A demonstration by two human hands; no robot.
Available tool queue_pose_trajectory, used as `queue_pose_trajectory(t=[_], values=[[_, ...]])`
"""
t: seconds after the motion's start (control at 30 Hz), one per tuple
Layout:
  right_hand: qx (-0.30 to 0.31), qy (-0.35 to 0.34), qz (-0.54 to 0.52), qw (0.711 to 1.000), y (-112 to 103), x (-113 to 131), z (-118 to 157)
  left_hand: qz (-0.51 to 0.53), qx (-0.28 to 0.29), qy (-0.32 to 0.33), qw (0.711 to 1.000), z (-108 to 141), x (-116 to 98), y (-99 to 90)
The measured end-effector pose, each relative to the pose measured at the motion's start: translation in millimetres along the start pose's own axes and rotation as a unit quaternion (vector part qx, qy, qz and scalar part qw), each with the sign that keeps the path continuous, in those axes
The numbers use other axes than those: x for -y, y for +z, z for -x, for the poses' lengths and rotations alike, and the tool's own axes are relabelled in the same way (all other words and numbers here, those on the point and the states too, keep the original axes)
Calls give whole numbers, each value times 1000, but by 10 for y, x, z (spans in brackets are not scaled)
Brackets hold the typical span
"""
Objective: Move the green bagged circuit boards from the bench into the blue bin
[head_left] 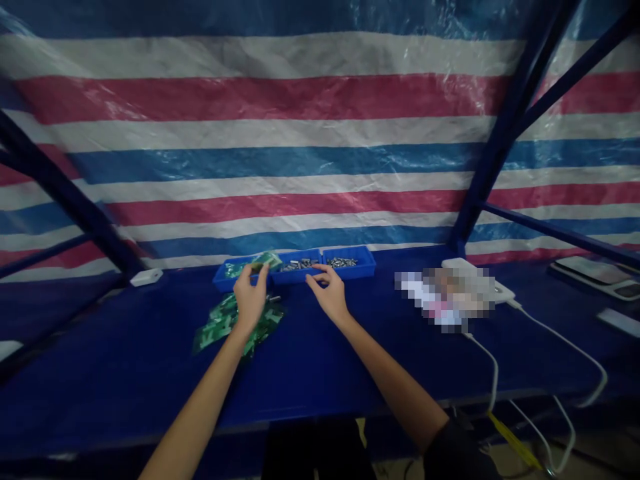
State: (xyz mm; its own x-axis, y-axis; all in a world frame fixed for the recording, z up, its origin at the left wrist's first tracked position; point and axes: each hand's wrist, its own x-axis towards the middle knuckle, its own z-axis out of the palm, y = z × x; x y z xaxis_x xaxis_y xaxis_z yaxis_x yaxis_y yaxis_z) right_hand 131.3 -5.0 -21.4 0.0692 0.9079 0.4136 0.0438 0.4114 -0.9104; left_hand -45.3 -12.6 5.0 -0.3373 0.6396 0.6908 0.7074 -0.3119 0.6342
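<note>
My left hand (250, 293) is closed in a pinch on a small green-printed plastic bag (271, 257), held above the left blue bin (220, 283). More green bags (215, 327) lie in a loose pile on the table, beneath and beside that hand. My right hand (327, 290) is in front of the middle blue bin (295, 275), thumb and forefinger curled close together. Whatever is between those fingertips is too small to make out. Small shiny metal parts (300, 265) fill the middle bin, and similar metal parts (343, 262) lie in the right blue bin (361, 271).
A dark blue table (310, 373) spans the view, with a striped plastic sheet (300, 160) behind it. White power strip (503, 291), cables (555, 337) and a blurred item are at right, near a scale (600, 275). A small white box (146, 277) is at left.
</note>
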Motion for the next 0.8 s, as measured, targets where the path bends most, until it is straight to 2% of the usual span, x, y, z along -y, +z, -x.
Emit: queue_pose_trajectory(t=[0.07,0.13,0.2,0.27,0.4,0.47,0.53,0.67,0.73,0.8], values=[[-2,9,-11,1000,-3,-2,-5,-5,-50,-34,998,-214,204,-129],[0,19,-26,999,0,1,-8,-46,-52,-53,996,-435,438,-273],[5,25,-32,999,12,3,-5,-135,-35,-77,987,-607,666,-402],[12,26,-33,999,29,0,3,-225,5,-94,970,-696,857,-488],[24,22,-24,999,57,-26,14,-315,89,-106,939,-683,1068,-524],[29,23,-14,999,61,-42,10,-323,102,-99,936,-657,1079,-511],[38,22,0,999,60,-53,8,-325,91,-71,939,-641,1031,-512],[99,-27,104,989,62,-47,62,-321,65,26,945,-520,796,-630],[150,-78,188,967,81,-33,134,-287,105,78,949,-353,646,-743],[210,-127,256,935,112,-22,222,-247,193,132,940,-131,498,-851]])
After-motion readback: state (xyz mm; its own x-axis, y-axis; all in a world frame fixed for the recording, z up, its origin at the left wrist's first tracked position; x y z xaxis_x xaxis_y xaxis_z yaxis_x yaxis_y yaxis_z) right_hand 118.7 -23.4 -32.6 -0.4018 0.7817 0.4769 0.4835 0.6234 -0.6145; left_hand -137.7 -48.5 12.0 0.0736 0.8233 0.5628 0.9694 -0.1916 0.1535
